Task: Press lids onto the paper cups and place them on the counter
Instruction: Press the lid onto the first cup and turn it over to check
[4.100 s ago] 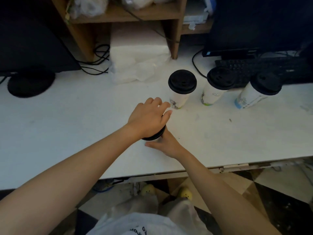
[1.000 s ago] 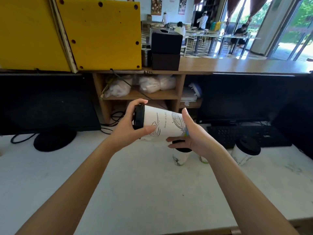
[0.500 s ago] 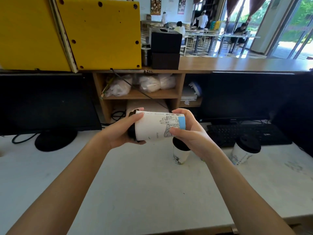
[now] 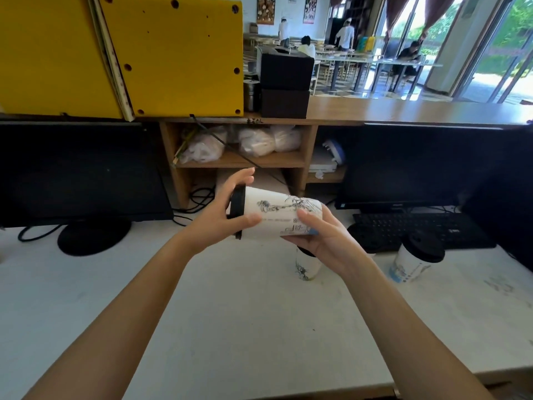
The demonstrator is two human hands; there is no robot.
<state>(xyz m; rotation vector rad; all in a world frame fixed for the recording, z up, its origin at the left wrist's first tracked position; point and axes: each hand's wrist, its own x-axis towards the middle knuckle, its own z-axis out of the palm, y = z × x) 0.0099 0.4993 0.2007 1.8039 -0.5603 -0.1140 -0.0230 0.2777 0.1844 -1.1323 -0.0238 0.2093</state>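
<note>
**Lidded cup held sideways over the counter, both hands on it**

Paper cup [image 4: 277, 215] is in the air above the white counter [image 4: 230, 313], lying roughly horizontal, lid end to the person's left. Black lid [image 4: 237, 210] is seated on the cup's mouth. Left hand [image 4: 222, 217] cups the lid end: palm against the lid, thumb curled under onto the cup wall, fingers spread over the rim, only partly closed. Right hand [image 4: 320, 241] supports the base end from below, fingers curled around the bottom, thumb lying across the printed side.

On the counter: a second lidded cup [image 4: 307, 264] stands directly below the right hand, partly hidden by it. A third lidded cup [image 4: 415, 262] stands further right, just in front of the keyboard [image 4: 418, 229]. A dark monitor [image 4: 78, 174] sits at far left.
</note>
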